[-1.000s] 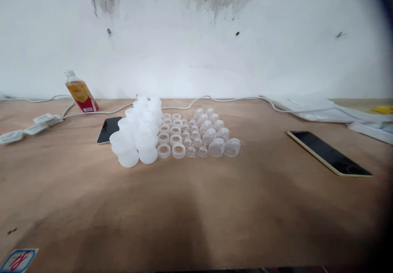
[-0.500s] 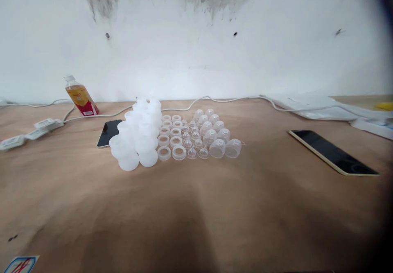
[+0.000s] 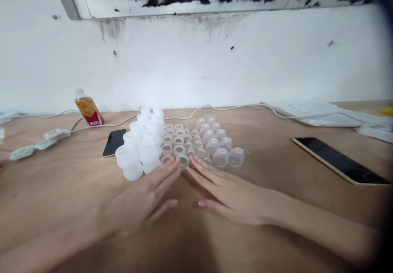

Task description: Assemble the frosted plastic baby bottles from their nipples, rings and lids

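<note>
My left hand (image 3: 147, 195) is stretched out over the table, fingers extended and thumb apart, holding nothing. Its fingertips are at the front row of translucent screw rings (image 3: 166, 149), partly covering one. Opposite it, my right hand (image 3: 227, 191) points inward with straight fingers and thumb apart, also holding nothing. Its fingertips partly hide the front clear bottle nipples (image 3: 201, 152). To the left of the rings stand rows of frosted white bottles (image 3: 133, 170). Clear dome caps (image 3: 220, 157) form two columns on the right. Whether the fingertips touch any parts I cannot tell.
A black phone (image 3: 114, 143) lies left of the bottles, a larger phone (image 3: 340, 160) at the right. Behind stands a drink bottle (image 3: 89, 108) near the wall. A white cable (image 3: 233, 107) with plug blocks (image 3: 46, 143) runs across the back, beside a plastic bag (image 3: 310, 113).
Both hands have come into view from the sides and reach to the front of the laid-out parts. The camera view has tilted up slightly. The parts appear unmoved.
</note>
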Available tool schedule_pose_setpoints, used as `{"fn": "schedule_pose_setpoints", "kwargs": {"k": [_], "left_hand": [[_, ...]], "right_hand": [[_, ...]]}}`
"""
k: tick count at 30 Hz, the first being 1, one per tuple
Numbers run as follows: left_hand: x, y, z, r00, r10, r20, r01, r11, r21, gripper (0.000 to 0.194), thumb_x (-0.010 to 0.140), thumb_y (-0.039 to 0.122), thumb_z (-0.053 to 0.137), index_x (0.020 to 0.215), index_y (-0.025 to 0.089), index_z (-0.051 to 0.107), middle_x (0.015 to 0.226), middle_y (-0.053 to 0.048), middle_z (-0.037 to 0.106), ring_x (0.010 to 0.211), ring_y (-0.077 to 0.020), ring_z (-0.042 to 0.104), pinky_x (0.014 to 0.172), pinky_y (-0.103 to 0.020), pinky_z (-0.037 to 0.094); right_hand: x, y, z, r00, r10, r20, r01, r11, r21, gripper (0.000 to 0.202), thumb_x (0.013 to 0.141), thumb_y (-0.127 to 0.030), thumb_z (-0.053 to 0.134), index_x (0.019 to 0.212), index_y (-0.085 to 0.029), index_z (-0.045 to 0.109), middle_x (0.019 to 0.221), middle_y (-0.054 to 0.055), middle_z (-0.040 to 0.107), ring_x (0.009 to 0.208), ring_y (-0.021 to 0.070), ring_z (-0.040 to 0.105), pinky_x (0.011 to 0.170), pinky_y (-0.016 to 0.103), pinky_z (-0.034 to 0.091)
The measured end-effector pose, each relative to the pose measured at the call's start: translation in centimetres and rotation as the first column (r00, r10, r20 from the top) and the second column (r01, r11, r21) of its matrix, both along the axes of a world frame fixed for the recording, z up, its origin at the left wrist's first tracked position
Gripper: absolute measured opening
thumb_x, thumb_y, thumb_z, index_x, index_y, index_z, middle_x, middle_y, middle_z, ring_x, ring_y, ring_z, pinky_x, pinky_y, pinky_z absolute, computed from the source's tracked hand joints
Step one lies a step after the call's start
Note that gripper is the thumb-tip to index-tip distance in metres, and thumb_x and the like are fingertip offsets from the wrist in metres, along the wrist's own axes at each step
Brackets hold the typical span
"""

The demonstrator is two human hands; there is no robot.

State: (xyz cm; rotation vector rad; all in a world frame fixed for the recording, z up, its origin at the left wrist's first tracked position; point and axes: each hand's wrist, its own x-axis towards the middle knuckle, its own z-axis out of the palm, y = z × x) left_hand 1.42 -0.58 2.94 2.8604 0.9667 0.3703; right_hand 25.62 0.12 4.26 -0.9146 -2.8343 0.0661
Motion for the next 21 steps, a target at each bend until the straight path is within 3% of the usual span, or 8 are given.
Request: {"fn": "schedule_pose_setpoints", "kwargs": {"k": [3,6,14,21], "left_hand": [[0.5,0.5,-1.3,0.993,-0.098,-0.064,0.092,0.992,-0.091,0.060,0.084,0.037,0.034,0.133,0.015,0.008,0.139,-0.011,0.017,0.126,-0.0232,0.020,0.101,-0.038,0.026],[0.6,0.5,-2.1,0.993,-0.087,-0.079,0.072,0.981,-0.182,0.059,0.084,0.036,0.034,0.133,0.016,0.008,0.139,-0.010,0.015,0.126,-0.0220,0.017,0.102,-0.040,0.023],[0.6,0.3,-1.2,0.994,-0.061,-0.096,0.040,0.977,-0.211,0.060,0.082,0.037,0.037,0.133,0.014,0.013,0.138,-0.011,0.017,0.126,-0.0218,0.017,0.103,-0.040,0.022],[0.6,0.4,-1.4,0.994,-0.067,-0.081,0.047,0.974,-0.221,0.061,0.082,0.037,0.037,0.133,0.016,0.010,0.138,-0.010,0.017,0.126,-0.0221,0.017,0.102,-0.040,0.023]], "right_hand": [[0.3,0.2,-3.2,0.999,-0.012,0.031,0.015,0.992,-0.125,0.058,0.085,-0.042,0.030,0.134,-0.014,0.017,0.140,0.011,0.015,0.127,0.0228,0.011,0.102,0.041,0.021],[0.6,0.2,-4.9,0.999,-0.034,-0.019,0.031,0.989,-0.143,0.055,0.085,-0.040,0.031,0.134,-0.019,0.016,0.140,0.007,0.012,0.128,0.0207,0.009,0.104,0.042,0.014],[0.6,0.2,-4.6,0.999,-0.033,-0.008,0.032,0.992,-0.126,0.054,0.085,-0.040,0.031,0.133,-0.019,0.017,0.140,0.007,0.012,0.128,0.0195,0.009,0.104,0.042,0.014],[0.7,0.2,-4.8,0.998,-0.033,-0.046,0.026,0.991,-0.133,0.054,0.085,-0.039,0.032,0.133,-0.020,0.018,0.140,0.006,0.014,0.127,0.0199,0.011,0.104,0.041,0.016]]}}
